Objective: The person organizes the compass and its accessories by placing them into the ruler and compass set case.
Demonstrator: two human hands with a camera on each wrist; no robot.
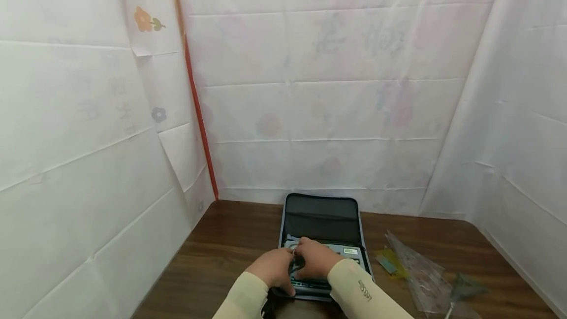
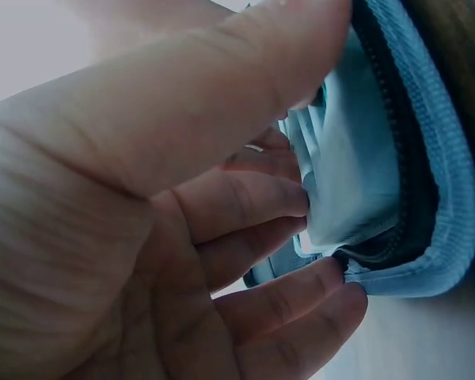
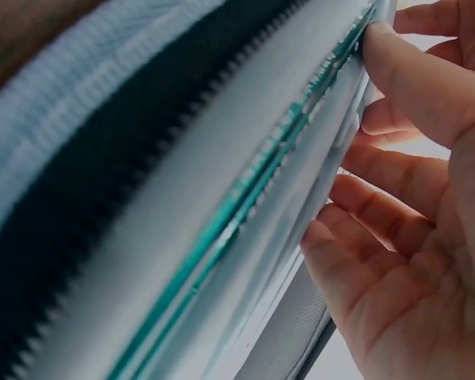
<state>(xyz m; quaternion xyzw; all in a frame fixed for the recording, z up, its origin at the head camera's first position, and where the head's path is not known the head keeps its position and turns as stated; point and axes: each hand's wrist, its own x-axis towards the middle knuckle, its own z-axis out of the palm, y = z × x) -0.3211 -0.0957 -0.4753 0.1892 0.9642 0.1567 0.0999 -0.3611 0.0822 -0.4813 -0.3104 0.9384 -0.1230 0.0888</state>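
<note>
An open zippered case [image 1: 321,209] with a dark lining lies on the table, its lid raised at the back. Inside are a grey panel [image 1: 336,248] with a white label [image 1: 350,251] and a teal-edged layer [image 3: 245,198]. My left hand [image 1: 275,269] is at the case's left front, fingertips touching near its zippered rim [image 2: 451,190], thumb reaching across. To its right, my right hand [image 1: 315,259] reaches in from above; its thumb and fingertips rest along the layered contents. A small dark thing [image 1: 298,263] shows between the hands, its kind unclear.
On the right of the brown wooden table [image 1: 212,245] lie a clear plastic sheet or bag [image 1: 421,279], a small yellow-and-teal packet [image 1: 391,263] and a greenish funnel-like thing [image 1: 465,288]. White sheeting [image 1: 328,112] hangs close behind the case and along both sides.
</note>
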